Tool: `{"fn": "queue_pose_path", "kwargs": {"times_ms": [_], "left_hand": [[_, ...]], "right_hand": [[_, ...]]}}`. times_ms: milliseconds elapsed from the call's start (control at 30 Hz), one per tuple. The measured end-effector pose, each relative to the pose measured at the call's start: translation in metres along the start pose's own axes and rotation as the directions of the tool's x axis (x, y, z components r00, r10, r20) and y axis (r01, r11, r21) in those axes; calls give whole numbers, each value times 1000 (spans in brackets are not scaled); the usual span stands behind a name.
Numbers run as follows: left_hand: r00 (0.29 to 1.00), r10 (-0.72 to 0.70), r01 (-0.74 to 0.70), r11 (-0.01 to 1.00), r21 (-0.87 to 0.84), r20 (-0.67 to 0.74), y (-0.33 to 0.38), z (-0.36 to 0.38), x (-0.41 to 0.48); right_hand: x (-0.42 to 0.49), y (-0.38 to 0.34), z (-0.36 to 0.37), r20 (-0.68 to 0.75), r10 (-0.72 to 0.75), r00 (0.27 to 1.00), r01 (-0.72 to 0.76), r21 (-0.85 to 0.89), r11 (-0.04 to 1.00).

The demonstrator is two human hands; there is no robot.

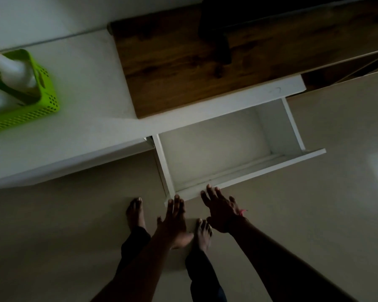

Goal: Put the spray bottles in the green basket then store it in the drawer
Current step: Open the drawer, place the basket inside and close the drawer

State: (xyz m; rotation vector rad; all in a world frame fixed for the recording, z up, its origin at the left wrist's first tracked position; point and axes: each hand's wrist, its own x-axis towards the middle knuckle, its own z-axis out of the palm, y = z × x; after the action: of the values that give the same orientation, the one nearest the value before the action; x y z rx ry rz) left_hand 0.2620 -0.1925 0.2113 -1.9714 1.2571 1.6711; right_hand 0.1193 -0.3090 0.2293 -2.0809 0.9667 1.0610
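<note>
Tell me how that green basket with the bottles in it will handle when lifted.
The green basket looks like thin perforated plastic, so it may flex. The tall white bottle stands above the rim, likely making it top-heavy. It probably needs both hands by its handle slots.

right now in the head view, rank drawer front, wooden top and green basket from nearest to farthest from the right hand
1. drawer front: just ahead of the right hand and its fingers.
2. wooden top: beyond the open drawer, on the cabinet.
3. green basket: far left, on the white counter.

wood panel (183,62) on white counter (85,94) | beige floor (52,236) below
</note>
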Motion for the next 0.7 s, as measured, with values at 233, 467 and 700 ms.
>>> {"fn": "queue_pose_path", "kwargs": {"times_ms": [233, 467, 700], "left_hand": [[1000, -3, 3, 1000, -18, 31, 3, 21, -9], [999, 39, -41, 995, -94, -15, -5, 18, -24], [939, -75, -25, 958, -284, -335, -83, -55, -63]], "right_hand": [[-14, 2, 20, 14, 7, 1000, -7, 16, 1000], [-27, -14, 10, 24, 28, 999, -30, 96, 995], [-2, -111, -91, -143, -154, 978, 164, 60, 985]]}}
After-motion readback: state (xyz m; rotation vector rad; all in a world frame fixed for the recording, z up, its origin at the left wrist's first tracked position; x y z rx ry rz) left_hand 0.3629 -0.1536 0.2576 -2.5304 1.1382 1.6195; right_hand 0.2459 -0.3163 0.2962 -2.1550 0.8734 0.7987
